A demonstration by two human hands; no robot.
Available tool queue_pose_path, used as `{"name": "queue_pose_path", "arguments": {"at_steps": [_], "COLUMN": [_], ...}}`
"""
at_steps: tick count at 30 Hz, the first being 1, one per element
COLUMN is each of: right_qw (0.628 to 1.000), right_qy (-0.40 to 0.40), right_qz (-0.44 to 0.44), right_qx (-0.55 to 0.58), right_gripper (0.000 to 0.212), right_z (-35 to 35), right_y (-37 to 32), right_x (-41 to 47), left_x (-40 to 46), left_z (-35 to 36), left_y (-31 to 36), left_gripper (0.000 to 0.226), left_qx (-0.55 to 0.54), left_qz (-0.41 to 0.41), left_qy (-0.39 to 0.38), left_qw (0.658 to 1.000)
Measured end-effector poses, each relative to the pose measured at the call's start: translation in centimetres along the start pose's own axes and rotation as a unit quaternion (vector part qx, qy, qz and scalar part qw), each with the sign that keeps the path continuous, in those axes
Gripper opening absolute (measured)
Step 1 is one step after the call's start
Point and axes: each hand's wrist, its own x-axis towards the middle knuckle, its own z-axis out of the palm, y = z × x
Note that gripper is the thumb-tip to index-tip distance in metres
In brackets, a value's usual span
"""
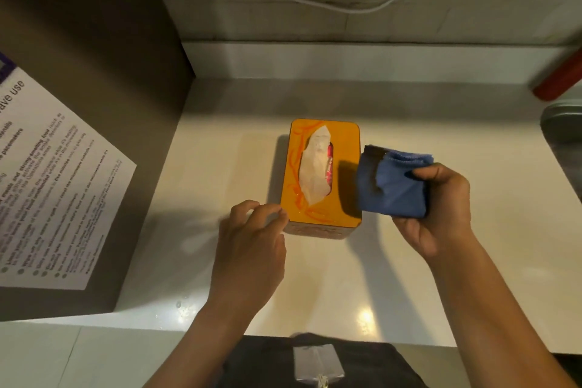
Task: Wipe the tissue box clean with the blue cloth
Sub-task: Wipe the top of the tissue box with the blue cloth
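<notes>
A printed notice [59, 186] on the dark appliance [94, 72] at left reads "use"; the rest blurs. The orange tissue box [321, 179] sits mid-counter [220, 151]. The left hand [252, 239], fingers loosely spread, touches its near-left corner. The right hand [441, 208] grips the folded blue cloth [393, 186] just right of the box.
</notes>
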Motion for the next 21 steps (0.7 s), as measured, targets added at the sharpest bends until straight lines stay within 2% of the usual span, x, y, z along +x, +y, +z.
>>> {"name": "queue_pose_path", "arguments": {"at_steps": [2,4,6,8,12,14,15,17,19,21], "right_qw": [0.999,0.986,0.953,0.925,0.923,0.916,0.9,0.83,0.75,0.687], "right_qy": [0.013,0.04,0.07,0.079,0.039,0.05,0.061,0.072,0.045,-0.006], "right_qz": [-0.018,-0.064,-0.117,-0.144,-0.118,-0.125,-0.148,-0.221,-0.267,-0.27], "right_qx": [-0.043,-0.148,-0.27,-0.343,-0.364,-0.377,-0.406,-0.507,-0.604,-0.674], "right_gripper": [0.026,0.027,0.027,0.028,0.045,0.05,0.048,0.033,0.021,0.016], "right_z": [-0.1,-0.2,-0.5,-0.8,-1.4,-1.7,-1.7,-1.6,-1.3,-1.1], "right_y": [0.3,0.7,1.0,1.0,1.1,1.5,1.6,1.8,2.3,3.2], "right_x": [-0.9,-1.5,-2.0,-2.5,-3.1,-3.2,-3.3,-3.6,-3.9,-4.0], "left_x": [-0.1,-0.1,-0.1,-0.1,0.0,-0.1,-0.1,-0.1,0.0,0.2], "left_z": [0.0,-0.1,-0.3,-0.3,-0.2,-0.3,-0.4,-0.5,-0.7,-1.1], "left_y": [0.0,0.2,0.3,0.2,-0.1,-0.2,-0.2,-0.3,-0.6,-1.3], "left_gripper": [0.031,0.034,0.036,0.037,0.036,0.036,0.036,0.036,0.037,0.04], "left_qx": [0.0,0.008,0.016,0.019,0.0,-0.023,-0.032,-0.042,-0.049,-0.066], "left_qz": [0.013,0.03,0.041,0.047,0.047,0.035,0.031,0.032,0.041,0.056], "left_qy": [-0.017,-0.027,-0.029,-0.029,-0.039,-0.046,-0.048,-0.052,-0.071,-0.107], "left_qw": [1.0,0.999,0.999,0.998,0.998,0.998,0.998,0.997,0.995,0.99]}}
